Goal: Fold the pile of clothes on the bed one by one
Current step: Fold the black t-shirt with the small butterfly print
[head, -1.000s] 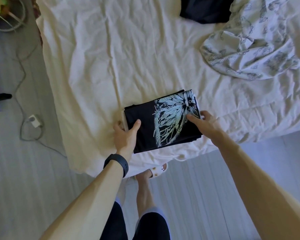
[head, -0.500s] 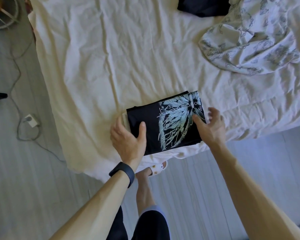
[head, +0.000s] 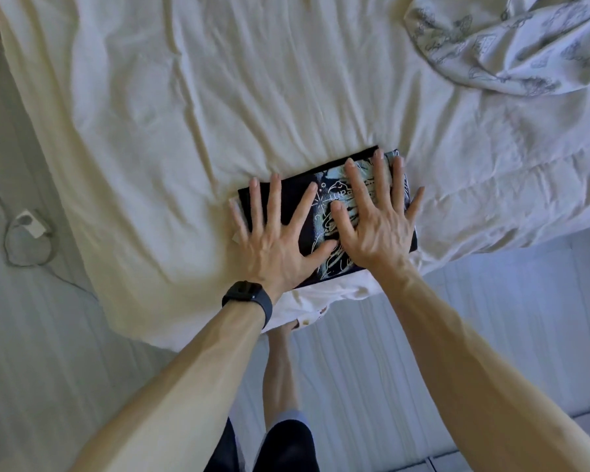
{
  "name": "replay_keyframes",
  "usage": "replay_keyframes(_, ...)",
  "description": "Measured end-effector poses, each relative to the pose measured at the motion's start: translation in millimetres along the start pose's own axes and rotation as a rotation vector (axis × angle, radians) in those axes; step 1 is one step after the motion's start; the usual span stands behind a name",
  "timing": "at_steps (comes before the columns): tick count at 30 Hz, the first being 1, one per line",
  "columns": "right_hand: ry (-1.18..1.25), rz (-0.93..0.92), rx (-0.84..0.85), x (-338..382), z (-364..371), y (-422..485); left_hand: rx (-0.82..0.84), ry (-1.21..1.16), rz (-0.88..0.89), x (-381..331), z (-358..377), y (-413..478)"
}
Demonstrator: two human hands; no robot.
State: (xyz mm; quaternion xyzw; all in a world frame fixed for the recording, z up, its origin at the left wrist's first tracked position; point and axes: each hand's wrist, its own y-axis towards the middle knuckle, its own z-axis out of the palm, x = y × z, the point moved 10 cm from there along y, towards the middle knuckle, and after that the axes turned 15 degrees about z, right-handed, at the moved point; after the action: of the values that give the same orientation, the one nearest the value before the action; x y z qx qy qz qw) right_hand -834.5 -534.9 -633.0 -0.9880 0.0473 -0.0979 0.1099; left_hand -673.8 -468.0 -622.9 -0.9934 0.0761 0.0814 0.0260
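A folded black T-shirt [head: 324, 199] with a pale leaf-like print lies near the bed's front edge on the cream sheet [head: 184, 114]. My left hand [head: 273, 243], with a dark watch on its wrist, presses flat on the shirt's left half, fingers spread and straight. My right hand [head: 378, 219] lies flat on the right half, fingers spread over the print. Both palms cover much of the shirt. A crumpled white garment with grey prints [head: 511, 46] lies at the far right of the bed.
The bed's edge runs diagonally just below my hands, with pale floor [head: 491, 318] beyond it. A white charger and cable [head: 28, 229] lie on the floor at left. My legs and a sandalled foot [head: 283, 352] stand below the edge.
Both hands let go of the shirt's sides and moved on top of it, now pressing it flat. The view moved closer and the dark garment at the back left the frame.
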Motion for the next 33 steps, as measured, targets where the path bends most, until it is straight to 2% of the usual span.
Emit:
replay_keyframes(3, -0.004, 0.019, 0.01, -1.1, 1.5, 1.4, 0.045, 0.026, -0.046, 14.0, 7.6, -10.2)
replay_keyframes(8, 0.008, 0.265, 0.13, -16.3, -25.4, -4.4, 0.237, 0.011, -0.065, 31.2, -15.2, -24.5)
replay_keyframes(11, -0.047, 0.333, 0.214, -19.7, -47.5, -20.9, 0.344, 0.028, -0.043, 51.7, -34.0, -37.3)
replay_keyframes(15, 0.037, 0.165, 0.309, 36.2, -102.3, -65.2, 0.455, 0.032, -0.068, 92.8, -92.4, -57.2)
replay_keyframes(22, 0.269, -0.059, 0.121, 208.8, -224.1, -146.7, 0.271, -0.091, -0.143, 201.1, -250.2, -72.5)
replay_keyframes(27, 0.311, -0.11, -0.149, 351.1, -300.9, -205.8, 0.045, -0.112, -0.008, 305.2, -388.1, -82.8)
replay_keyframes(33, 0.345, -0.235, -0.315, 507.4, -375.7, -266.2, -0.126, -0.063, 0.074, 412.0, -540.6, -133.5)
